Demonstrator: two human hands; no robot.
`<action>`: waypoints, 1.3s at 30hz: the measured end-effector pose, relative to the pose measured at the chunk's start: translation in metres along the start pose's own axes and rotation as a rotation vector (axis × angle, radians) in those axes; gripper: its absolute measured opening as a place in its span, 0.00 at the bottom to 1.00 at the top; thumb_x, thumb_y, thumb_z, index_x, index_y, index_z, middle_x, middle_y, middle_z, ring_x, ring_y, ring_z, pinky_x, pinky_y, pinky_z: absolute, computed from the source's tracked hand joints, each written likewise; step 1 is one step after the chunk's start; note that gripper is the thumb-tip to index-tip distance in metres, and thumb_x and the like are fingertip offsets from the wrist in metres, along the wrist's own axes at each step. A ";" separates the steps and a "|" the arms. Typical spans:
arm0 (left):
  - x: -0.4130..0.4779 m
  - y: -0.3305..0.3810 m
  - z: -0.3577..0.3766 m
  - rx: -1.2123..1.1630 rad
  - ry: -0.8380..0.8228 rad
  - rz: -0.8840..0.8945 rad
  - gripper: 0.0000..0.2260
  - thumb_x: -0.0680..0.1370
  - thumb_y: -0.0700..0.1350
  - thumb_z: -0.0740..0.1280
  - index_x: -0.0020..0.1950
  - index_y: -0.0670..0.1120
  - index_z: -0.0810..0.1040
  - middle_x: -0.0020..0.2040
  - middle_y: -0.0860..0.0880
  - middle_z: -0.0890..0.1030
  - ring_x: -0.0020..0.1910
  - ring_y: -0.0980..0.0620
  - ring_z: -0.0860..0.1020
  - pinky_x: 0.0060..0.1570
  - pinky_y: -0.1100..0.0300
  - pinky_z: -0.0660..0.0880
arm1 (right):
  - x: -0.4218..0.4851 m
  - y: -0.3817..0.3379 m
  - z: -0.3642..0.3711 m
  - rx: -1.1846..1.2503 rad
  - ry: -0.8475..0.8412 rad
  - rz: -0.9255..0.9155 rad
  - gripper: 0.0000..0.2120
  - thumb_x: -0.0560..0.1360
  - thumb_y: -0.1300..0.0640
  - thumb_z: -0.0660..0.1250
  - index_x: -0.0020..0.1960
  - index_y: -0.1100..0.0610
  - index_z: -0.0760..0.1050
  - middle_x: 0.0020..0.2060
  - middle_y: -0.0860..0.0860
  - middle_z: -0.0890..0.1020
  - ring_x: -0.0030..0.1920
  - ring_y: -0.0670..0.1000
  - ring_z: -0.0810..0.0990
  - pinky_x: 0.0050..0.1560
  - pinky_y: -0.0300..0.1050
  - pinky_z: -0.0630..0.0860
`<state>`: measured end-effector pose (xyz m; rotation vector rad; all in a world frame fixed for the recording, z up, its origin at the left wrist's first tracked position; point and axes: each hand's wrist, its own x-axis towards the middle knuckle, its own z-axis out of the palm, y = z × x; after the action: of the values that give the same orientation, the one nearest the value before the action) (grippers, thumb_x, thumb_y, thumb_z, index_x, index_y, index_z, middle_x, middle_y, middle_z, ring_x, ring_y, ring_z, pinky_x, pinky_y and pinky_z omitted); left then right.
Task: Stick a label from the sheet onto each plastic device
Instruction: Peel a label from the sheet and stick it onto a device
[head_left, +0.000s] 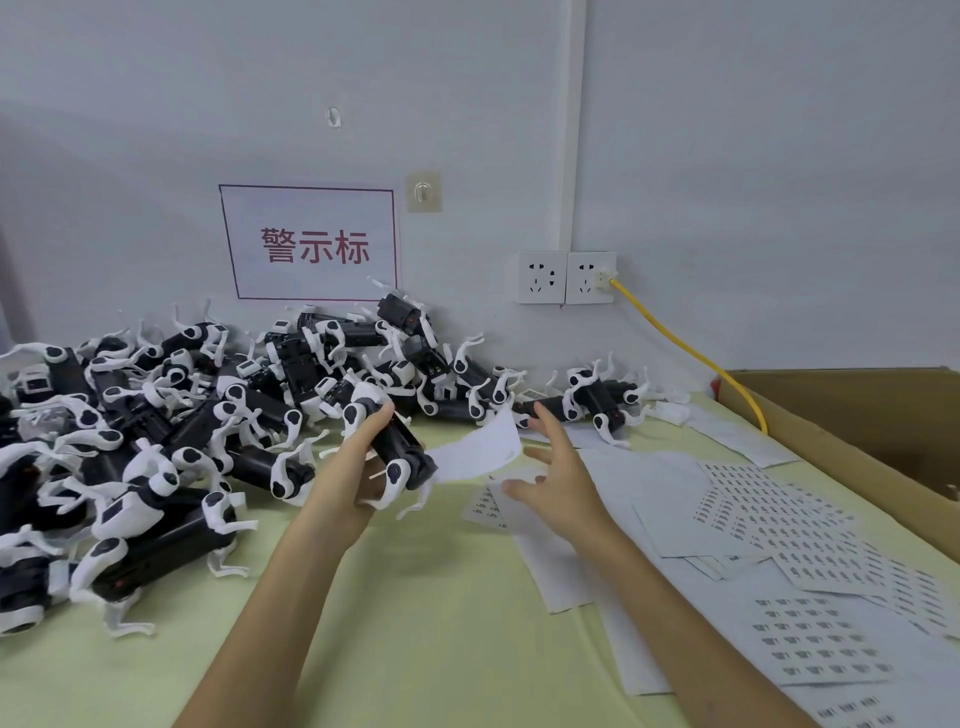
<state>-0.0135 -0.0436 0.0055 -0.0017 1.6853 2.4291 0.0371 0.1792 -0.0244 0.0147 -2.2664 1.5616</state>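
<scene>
My left hand (358, 462) grips a black-and-white plastic device (402, 452) above the yellow-green table (415, 623); its white legs stick out below my fingers. My right hand (558, 478) hovers open just to the right, fingers spread, beside a curled white sheet (480, 447) that sits between the device and my fingers. Whether the hand touches that sheet is unclear. Label sheets (810, 639) printed with small black barcodes lie fanned out on the right of the table.
A big pile of like devices (156, 415) covers the table's left and back. A few more devices (597, 400) lie near the wall. A cardboard box (857, 415) stands at the right edge. A yellow cable (691, 353) runs from the wall socket (589, 278).
</scene>
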 end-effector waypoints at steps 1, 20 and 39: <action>0.000 0.000 0.000 0.008 -0.026 0.001 0.22 0.74 0.57 0.75 0.63 0.47 0.79 0.52 0.41 0.87 0.55 0.42 0.85 0.64 0.45 0.77 | 0.000 -0.004 -0.002 0.072 -0.005 -0.012 0.46 0.71 0.68 0.74 0.79 0.45 0.56 0.70 0.39 0.68 0.65 0.43 0.73 0.53 0.35 0.72; -0.009 -0.001 0.007 0.092 -0.298 -0.083 0.18 0.70 0.63 0.73 0.46 0.50 0.88 0.50 0.48 0.87 0.45 0.48 0.86 0.57 0.52 0.78 | -0.002 -0.017 -0.011 0.372 0.053 -0.001 0.05 0.76 0.64 0.72 0.44 0.55 0.80 0.36 0.41 0.82 0.39 0.37 0.79 0.43 0.27 0.72; -0.023 -0.020 0.031 0.201 -0.522 0.087 0.22 0.71 0.64 0.70 0.55 0.52 0.86 0.50 0.51 0.84 0.47 0.49 0.83 0.46 0.55 0.81 | -0.010 -0.025 -0.008 0.105 0.137 -0.189 0.20 0.75 0.71 0.67 0.54 0.46 0.80 0.52 0.52 0.83 0.41 0.43 0.79 0.48 0.45 0.78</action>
<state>0.0153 -0.0113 0.0005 0.6807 1.6841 2.0504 0.0543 0.1744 -0.0028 0.1420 -2.0142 1.5317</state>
